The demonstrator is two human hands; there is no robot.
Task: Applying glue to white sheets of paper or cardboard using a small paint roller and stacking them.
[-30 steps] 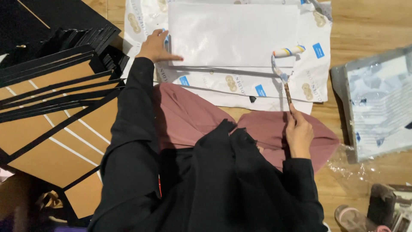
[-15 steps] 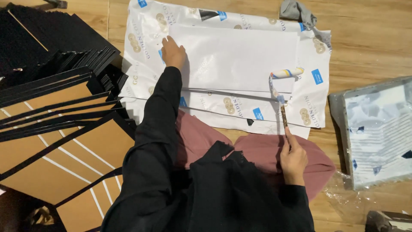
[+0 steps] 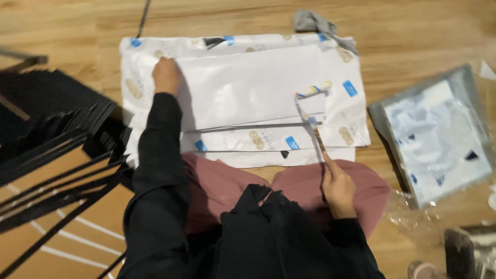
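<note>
Reaching farther up than a moment ago, left hand (image 3: 166, 76) now presses flat, fingers together, on the top-left corner of white sheet (image 3: 248, 88) on the floor, while right hand (image 3: 337, 187) stays clamped on a tool (image 3: 310, 108) at its lower right edge.

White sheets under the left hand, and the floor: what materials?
White sheets: likely thin plastic film or coated paper, as they look smooth, slightly glossy and creased; cannot tell which. Left hand presses them flat. Floor: looks like wood or laminate, with a warm grain pattern and satin sheen.
</note>
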